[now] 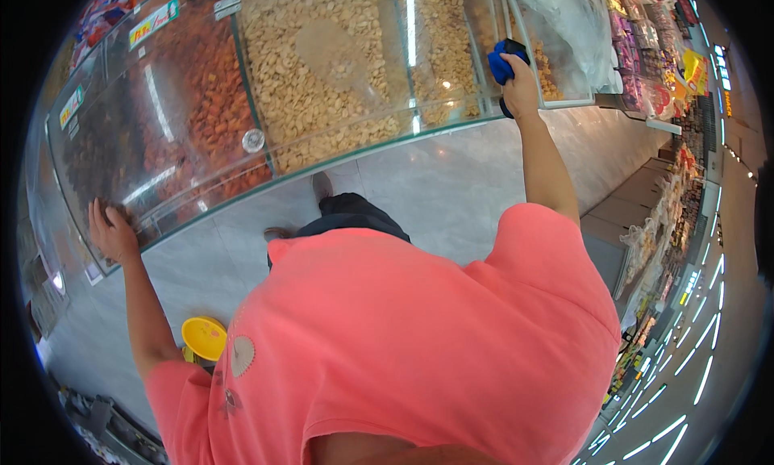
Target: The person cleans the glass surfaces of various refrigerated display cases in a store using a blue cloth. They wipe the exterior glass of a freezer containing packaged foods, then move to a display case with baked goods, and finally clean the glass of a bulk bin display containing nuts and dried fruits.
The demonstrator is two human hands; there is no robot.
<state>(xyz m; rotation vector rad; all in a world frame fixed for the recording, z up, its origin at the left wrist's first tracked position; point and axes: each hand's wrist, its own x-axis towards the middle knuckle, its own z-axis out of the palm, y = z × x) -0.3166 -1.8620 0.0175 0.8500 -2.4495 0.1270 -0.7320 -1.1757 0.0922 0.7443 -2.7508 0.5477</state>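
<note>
My left hand (113,233) rests with its fingers spread on the near left corner of a clear-lidded bulk food bin (97,156) holding dark dried pieces. At the right, my right hand (519,87) grips a blue and black object (501,63), perhaps a cloth or brush, at the right end of the display's near edge. Between the hands lie compartments of reddish-orange nuts or dried pieces (211,111), pale shelled nuts (278,72) and smaller tan pieces (432,53). A round clear knob (253,141) sits on the cover over the reddish ones.
Clear plastic bags (571,29) hang over the right end bin. Racks of packaged snacks (650,53) stand beyond. A yellow basin (204,338) is by my left side, low down. Grey floor (423,162) shows between me and the display. Price tags (153,24) bear writing.
</note>
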